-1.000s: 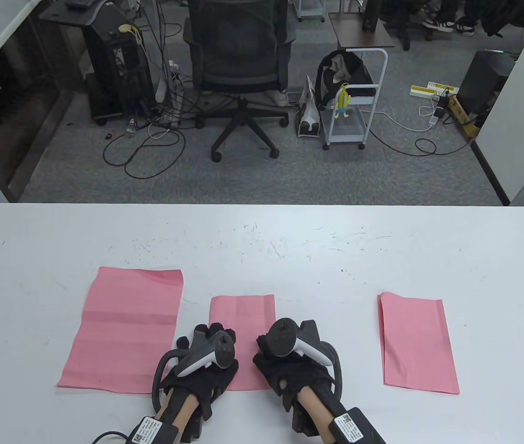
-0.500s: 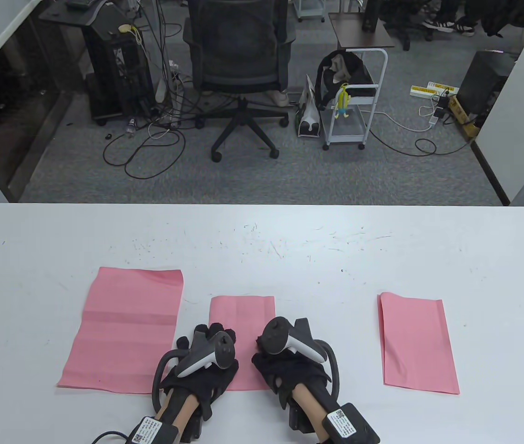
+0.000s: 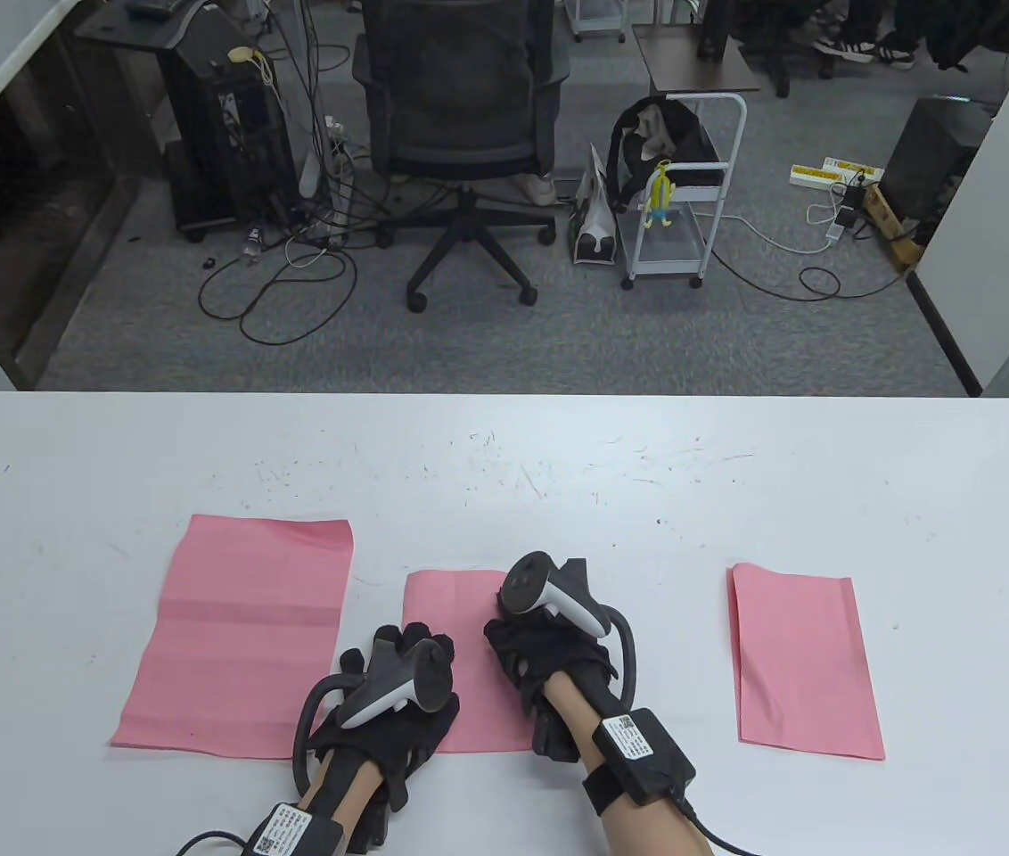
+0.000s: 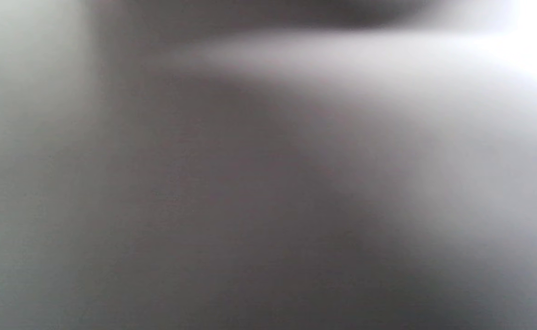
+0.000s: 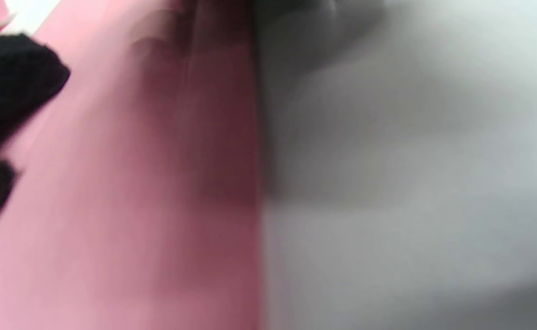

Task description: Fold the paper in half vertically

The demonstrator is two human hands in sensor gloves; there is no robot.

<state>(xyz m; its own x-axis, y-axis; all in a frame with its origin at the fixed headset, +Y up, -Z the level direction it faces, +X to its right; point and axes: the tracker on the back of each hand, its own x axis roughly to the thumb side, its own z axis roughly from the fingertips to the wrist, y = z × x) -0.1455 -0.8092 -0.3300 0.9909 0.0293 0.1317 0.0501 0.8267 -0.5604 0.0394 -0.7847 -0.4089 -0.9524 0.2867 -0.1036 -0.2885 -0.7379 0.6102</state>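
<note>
no text can be read here. a white label with a small square code (image 3: 627, 736) is on the black unit at the right wrist, and one more such label (image 3: 277, 829) on the left wrist unit, but their print is too small to read.

Office or lab workspace: grey carpet floor (image 3: 558, 339) beyond a white bench (image 3: 736, 499), with a black mesh swivel chair (image 3: 462, 116) on castors. PC tower (image 3: 233, 134) with tangled cables (image 3: 291, 285), a white wheeled cart (image 3: 683, 205), a power strip (image 3: 830, 171) on the floor. Seated people's shoes (image 3: 861, 45) show at the top right.
</note>
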